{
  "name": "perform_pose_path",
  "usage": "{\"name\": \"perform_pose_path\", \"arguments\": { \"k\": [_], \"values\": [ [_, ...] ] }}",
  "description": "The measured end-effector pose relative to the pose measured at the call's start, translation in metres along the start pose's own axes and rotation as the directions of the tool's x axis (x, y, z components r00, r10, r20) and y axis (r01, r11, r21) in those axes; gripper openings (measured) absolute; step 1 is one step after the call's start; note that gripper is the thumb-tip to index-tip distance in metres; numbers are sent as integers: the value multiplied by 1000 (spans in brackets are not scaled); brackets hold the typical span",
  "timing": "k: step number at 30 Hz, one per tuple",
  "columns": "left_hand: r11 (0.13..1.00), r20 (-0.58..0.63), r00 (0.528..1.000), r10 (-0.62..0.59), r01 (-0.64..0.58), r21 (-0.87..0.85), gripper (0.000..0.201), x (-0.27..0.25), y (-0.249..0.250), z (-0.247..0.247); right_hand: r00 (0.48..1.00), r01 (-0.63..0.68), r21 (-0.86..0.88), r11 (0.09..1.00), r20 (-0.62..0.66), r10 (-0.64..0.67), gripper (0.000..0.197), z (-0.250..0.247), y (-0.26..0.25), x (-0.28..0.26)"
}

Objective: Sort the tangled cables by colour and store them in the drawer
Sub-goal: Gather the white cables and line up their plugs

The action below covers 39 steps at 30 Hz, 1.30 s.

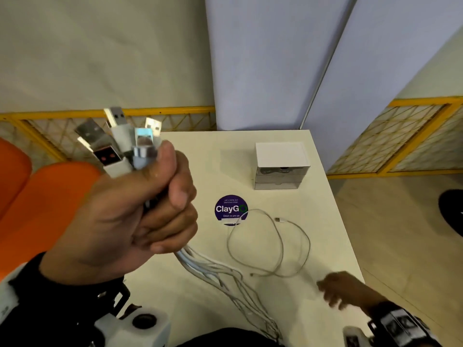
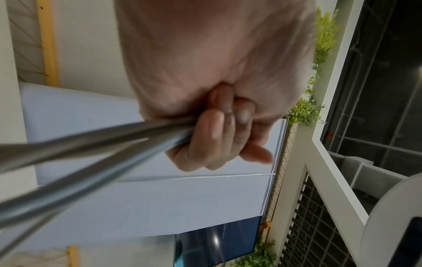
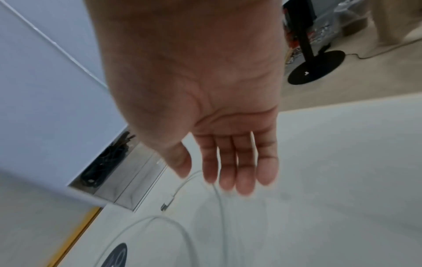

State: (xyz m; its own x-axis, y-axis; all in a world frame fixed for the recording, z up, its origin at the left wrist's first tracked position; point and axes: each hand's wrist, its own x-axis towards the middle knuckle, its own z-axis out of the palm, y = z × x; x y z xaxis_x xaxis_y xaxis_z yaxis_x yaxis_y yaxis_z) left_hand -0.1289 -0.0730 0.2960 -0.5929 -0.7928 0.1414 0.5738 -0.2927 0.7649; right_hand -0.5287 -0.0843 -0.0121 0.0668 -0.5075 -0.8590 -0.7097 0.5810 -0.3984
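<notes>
A: Gripping a bunch of white cables, the left hand is raised above the counter, its fingers curled tight round them. The USB plugs fan out above the fist.

B: And where do the cords go, taking the sticker as the mark?

A: They trail down from the fist to the near side of the sticker and run off toward the near edge of the counter. In the left wrist view they leave the fist as blurred grey strands.

B: Any cable lying loose?

A: One white cable lies in loops on the counter, just to the near right of the sticker, one loop crossing the sticker's edge. One plug end lies right of the sticker.

B: The right hand?

A: Farther to the near right of the sticker, by the counter's edge, just past the loose loops. Its fingers are straight and slack and hold nothing. I cannot tell whether they touch the cable.

B: The drawer?

A: The drawer box stands beyond the sticker, to the right, well apart from both hands. Its clear fronts are closed; in the right wrist view dark cables show in one drawer.
</notes>
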Motion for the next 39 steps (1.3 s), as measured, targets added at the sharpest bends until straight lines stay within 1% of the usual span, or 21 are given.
{"name": "perform_pose_path", "arguments": {
  "k": [1,2,3,4,6,8,10,12,15,16,17,20,22,24,26,28,31,33,35,37,39],
  "values": [
    [998,-41,999,10,-7,56,43,0,-2,-2,995,34,122,992,-99,-22,26,-3,-9,11],
    [995,-70,997,11,-4,96,49,-1,-3,-1,980,61,207,976,-199,-19,27,-11,-23,25],
    [992,-88,996,8,2,123,56,-1,-3,0,961,87,277,957,-277,-7,28,-15,-37,35],
    [992,-102,995,-9,22,127,62,-1,-2,2,947,75,307,949,-320,29,30,-15,-44,49],
    [990,-149,988,-28,48,132,69,-1,-3,3,933,56,329,943,-352,68,35,-16,-56,77],
    [988,-189,982,-29,58,147,73,-2,-4,1,904,35,266,963,-420,83,46,-17,-70,94],
    [982,-242,970,-36,80,173,75,-4,-4,-1,888,18,201,979,-453,76,57,-16,-72,118],
    [971,-308,950,-44,113,212,76,-6,-6,-3,891,-30,161,987,-443,99,60,-14,-72,133],
    [954,-392,919,-34,147,262,71,-8,-10,-8,894,-69,136,988,-430,121,49,-9,-83,128],
    [949,-420,907,-27,155,273,68,-8,-12,-9,903,-57,169,984,-412,123,46,-8,-88,124],
    [947,-450,893,-18,160,280,65,-7,-14,-11,922,-28,247,969,-368,121,42,-8,-94,117],
    [947,-531,848,0,170,271,56,-4,-18,-19,960,91,513,853,-273,62,35,-13,-114,89],
    [954,-565,825,-7,174,243,52,0,-21,-25,968,191,615,765,-245,-45,29,-16,-132,64],
    [963,-589,808,-26,178,202,53,4,-24,-32,962,272,663,697,-209,-177,27,-18,-149,35],
    [973,-610,790,-56,180,143,52,7,-29,-39,930,355,660,662,-180,-319,26,-17,-165,4],
    [981,-628,773,-84,173,83,44,11,-33,-45,875,445,616,650,-143,-463,27,-12,-182,-33],
    [986,-669,734,-119,166,8,33,17,-41,-49,776,598,434,674,-103,-622,30,4,-204,-87],
    [987,-694,709,-125,160,-14,31,20,-48,-52,709,682,323,656,-74,-701,29,16,-217,-117],
    [989,-713,693,-108,149,-4,35,23,-54,-55,650,741,258,620,-42,-759,28,28,-226,-138],
    [988,-728,682,-67,146,45,41,25,-60,-56,600,784,204,586,-6,-800,26,39,-233,-151],
    [983,-735,678,-26,150,104,42,26,-63,-54,560,815,162,556,24,-828,25,49,-237,-160]
  ]
}}
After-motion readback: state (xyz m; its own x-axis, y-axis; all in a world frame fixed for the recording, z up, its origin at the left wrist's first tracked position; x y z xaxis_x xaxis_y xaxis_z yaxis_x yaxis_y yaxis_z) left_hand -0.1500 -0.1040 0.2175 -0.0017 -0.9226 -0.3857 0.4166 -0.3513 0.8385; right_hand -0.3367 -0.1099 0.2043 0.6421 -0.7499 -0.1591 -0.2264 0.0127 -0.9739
